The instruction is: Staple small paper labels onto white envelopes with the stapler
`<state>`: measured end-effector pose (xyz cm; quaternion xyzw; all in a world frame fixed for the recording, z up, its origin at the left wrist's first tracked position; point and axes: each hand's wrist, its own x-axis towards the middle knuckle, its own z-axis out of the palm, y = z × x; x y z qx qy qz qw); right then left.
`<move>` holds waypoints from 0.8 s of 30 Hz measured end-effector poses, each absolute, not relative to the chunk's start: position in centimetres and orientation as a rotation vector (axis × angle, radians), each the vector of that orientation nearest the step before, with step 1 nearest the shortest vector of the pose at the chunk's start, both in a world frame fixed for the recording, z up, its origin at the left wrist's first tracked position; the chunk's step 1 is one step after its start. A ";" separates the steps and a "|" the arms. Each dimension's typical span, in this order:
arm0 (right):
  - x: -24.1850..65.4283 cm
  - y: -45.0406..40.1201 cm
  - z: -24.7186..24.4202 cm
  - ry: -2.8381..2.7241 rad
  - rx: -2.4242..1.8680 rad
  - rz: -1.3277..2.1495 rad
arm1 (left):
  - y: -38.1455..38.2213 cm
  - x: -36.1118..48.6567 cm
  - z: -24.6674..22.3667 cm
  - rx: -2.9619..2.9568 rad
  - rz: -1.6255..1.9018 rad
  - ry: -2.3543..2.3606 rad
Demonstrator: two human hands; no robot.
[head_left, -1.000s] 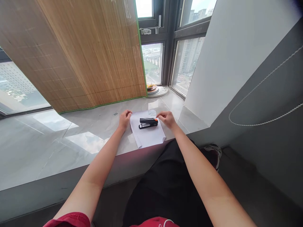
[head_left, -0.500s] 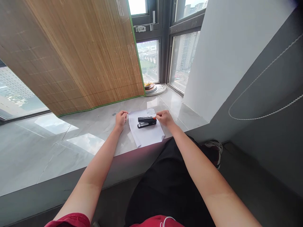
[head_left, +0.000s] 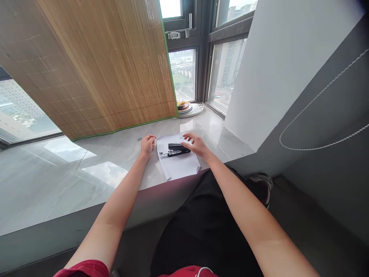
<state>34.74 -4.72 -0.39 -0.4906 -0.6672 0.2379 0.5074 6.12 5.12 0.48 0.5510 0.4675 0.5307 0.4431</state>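
A black stapler (head_left: 179, 150) lies on a white sheet of paper (head_left: 178, 166), its metal staple tray (head_left: 165, 153) sticking out to the left. Over the rear end of the stapler is my right hand (head_left: 198, 146), fingers apart and curved, the thumb close to its top; whether it touches cannot be told. My left hand (head_left: 148, 144) rests on the sill at the paper's upper left corner, with its fingers curled closed. What those fingers hold, if anything, is hidden. Small staple strips (head_left: 140, 139) lie just left of that hand.
The paper rests on a glossy tiled window sill (head_left: 109, 154), near its front edge. A stack of plates (head_left: 190, 110) stands in the window corner. A bamboo blind (head_left: 115, 69) hangs behind the sill. A beaded cord (head_left: 305, 149) loops at the right.
The stapler's tray has slid out to the left. My right hand has let go of the stapler's rear end and moved slightly left over it, fingers opening. My left hand has stayed put.
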 end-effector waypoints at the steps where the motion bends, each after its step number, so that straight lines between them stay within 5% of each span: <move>1: 34.6 -4.7 -0.6 -1.670 -1.162 0.614 | 5.0 6.2 0.6 1.352 1.337 1.113; 8: 32.7 -4.7 -0.7 -1.731 -1.282 0.512 | 4.7 6.5 1.7 1.028 1.214 0.802; 16: 31.1 -5.7 0.7 -1.761 -1.141 -0.150 | 2.9 7.7 2.2 0.955 0.752 0.628; 24: 30.7 -5.7 0.7 -2.045 -1.010 -0.445 | 3.4 8.0 2.2 0.947 0.827 0.800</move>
